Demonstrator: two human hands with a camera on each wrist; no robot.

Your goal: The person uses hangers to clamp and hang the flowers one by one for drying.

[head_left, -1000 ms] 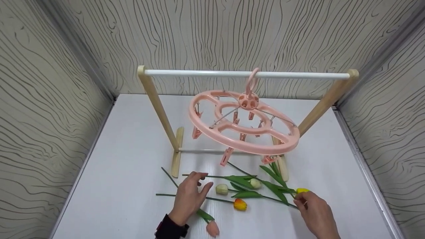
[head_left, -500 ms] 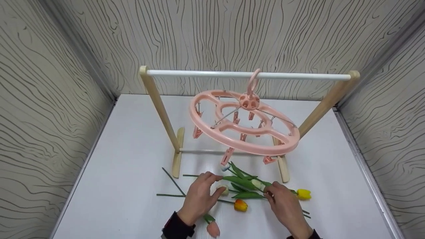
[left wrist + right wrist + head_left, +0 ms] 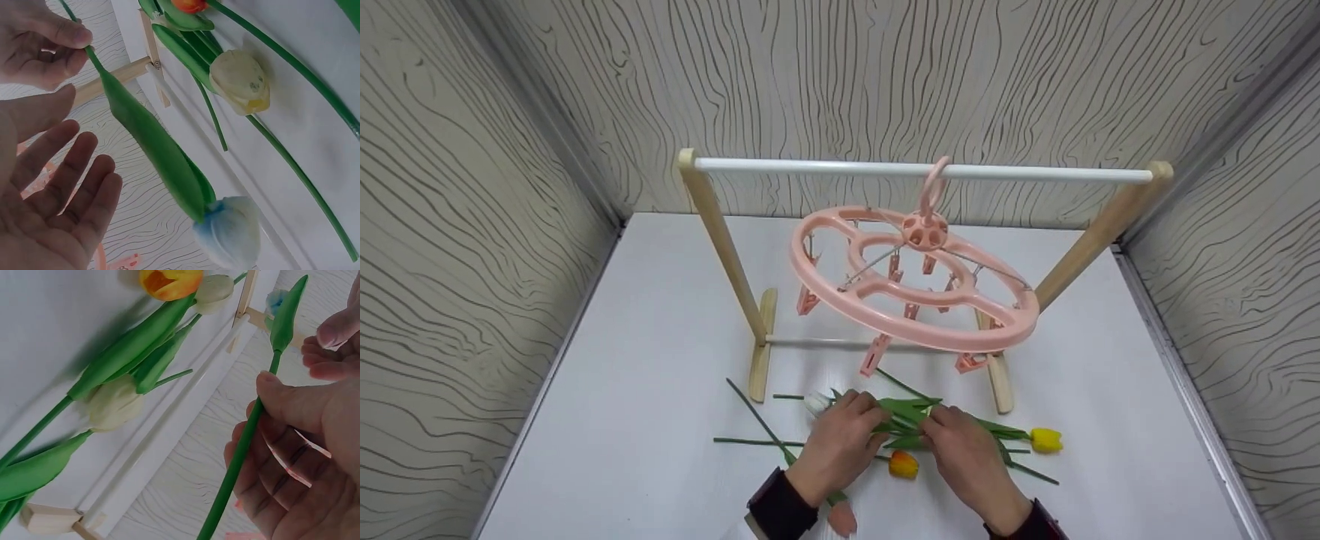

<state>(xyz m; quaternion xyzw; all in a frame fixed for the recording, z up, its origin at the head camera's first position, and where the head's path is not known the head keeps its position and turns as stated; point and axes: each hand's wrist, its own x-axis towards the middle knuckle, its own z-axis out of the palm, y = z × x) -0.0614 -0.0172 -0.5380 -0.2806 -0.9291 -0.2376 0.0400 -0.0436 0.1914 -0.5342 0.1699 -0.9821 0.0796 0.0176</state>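
My right hand (image 3: pixel 967 457) pinches the green stem of a blue-and-white tulip (image 3: pixel 228 230) between thumb and fingers, as the right wrist view shows. My left hand (image 3: pixel 840 442) is beside this tulip's leaf with its fingers loosely extended, gripping nothing in the left wrist view. In the head view the held tulip's bloom shows just left of the left hand. Beneath and around the hands lie cream tulips (image 3: pixel 115 402), an orange-yellow tulip (image 3: pixel 904 465), a yellow tulip (image 3: pixel 1045 440) and a pink tulip (image 3: pixel 841 517), partly covered by the left wrist.
Behind the flowers stands a wooden rack with a white top bar (image 3: pixel 810 166). From it hangs a round pink clip hanger (image 3: pixel 915 328), tilted, with several clips (image 3: pixel 875 354) dangling above the flowers. Patterned walls (image 3: pixel 825 82) enclose the white table (image 3: pixel 645 315).
My right hand has moved left from near the yellow tulip, bringing the blue-and-white tulip along. The left hand has shifted right, so both hands are now close together.
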